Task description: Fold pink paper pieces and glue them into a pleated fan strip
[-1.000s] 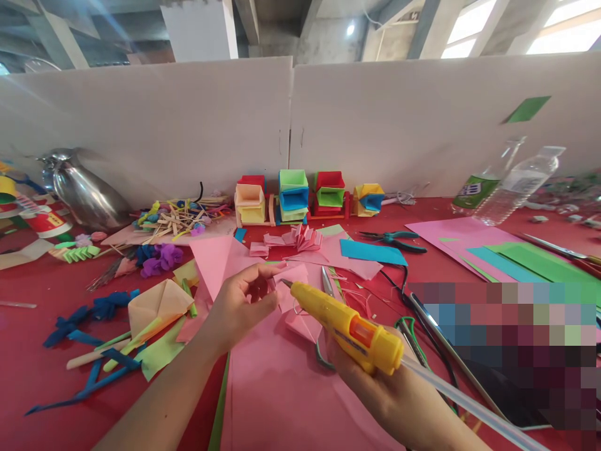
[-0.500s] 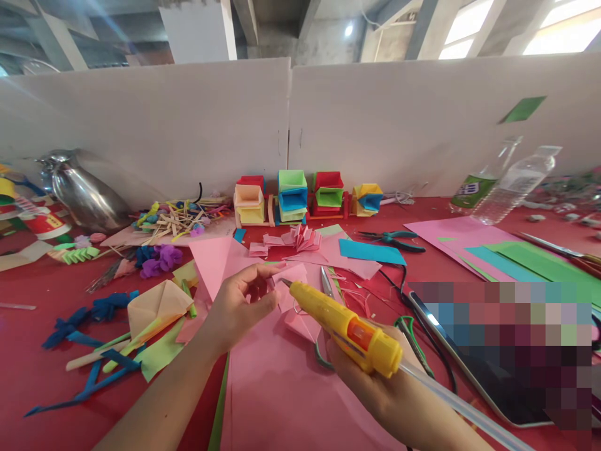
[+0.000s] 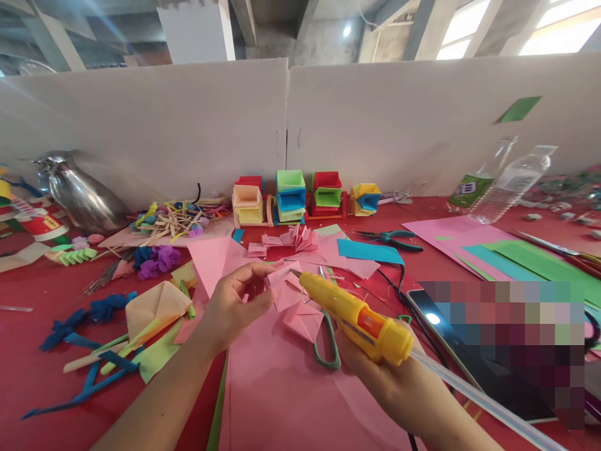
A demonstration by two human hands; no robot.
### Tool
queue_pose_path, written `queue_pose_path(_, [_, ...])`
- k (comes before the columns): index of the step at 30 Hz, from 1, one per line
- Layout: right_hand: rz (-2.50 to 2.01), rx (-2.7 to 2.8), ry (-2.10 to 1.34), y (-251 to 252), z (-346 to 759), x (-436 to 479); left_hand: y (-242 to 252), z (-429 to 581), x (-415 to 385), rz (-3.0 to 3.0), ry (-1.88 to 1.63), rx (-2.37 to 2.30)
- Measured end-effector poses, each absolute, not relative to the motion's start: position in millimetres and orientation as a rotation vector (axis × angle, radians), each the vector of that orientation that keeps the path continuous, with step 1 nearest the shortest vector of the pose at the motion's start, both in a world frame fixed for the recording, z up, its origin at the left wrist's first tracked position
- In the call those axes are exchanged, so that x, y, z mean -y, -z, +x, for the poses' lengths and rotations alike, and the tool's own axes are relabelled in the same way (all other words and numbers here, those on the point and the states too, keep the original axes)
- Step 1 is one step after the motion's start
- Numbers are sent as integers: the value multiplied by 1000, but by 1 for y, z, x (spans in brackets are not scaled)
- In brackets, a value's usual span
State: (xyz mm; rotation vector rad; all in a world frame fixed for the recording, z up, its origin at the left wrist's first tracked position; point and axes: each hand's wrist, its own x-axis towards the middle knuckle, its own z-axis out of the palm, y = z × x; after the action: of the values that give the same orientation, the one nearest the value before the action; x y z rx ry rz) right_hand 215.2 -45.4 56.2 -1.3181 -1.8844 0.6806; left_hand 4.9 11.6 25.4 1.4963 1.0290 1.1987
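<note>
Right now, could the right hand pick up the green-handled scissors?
Probably not as it is: the right hand is wrapped around the yellow glue gun, though the green-handled scissors lie close by, handle loop showing.

no legible text, bottle label (image 3: 471, 190) unreadable

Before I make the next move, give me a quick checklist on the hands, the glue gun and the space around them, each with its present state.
1. Right hand gripping the yellow glue gun: ok.
2. Left hand holding the pink paper piece: ok.
3. Clear glue stick in the gun's rear: ok, a long length sticks out.
4. Nozzle touching the paper: cannot tell; it overlaps the paper in this view.
5. Nozzle hot: cannot tell.
6. Space between the hands uncluttered: not ok; green-handled scissors lie there.
</note>
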Motion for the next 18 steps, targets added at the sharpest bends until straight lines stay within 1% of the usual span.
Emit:
queue_pose_path(6, [-1358, 1931, -696, -53, 222, 42, -25, 3, -12, 1497, -1214, -1028])
queue_pose_path(9, [-1414, 1966, -625, -55, 223, 41, -24, 3, -14, 1486, -1225, -1037])
queue_pose_path(12, [-1527, 1987, -409, -58, 226, 40, -23, 2, -15, 1449, -1243, -1045])
queue_pose_path(18, [-1956, 2138, 236, -45, 250, 41, -22, -1, -19, 1425, -1319, -1064])
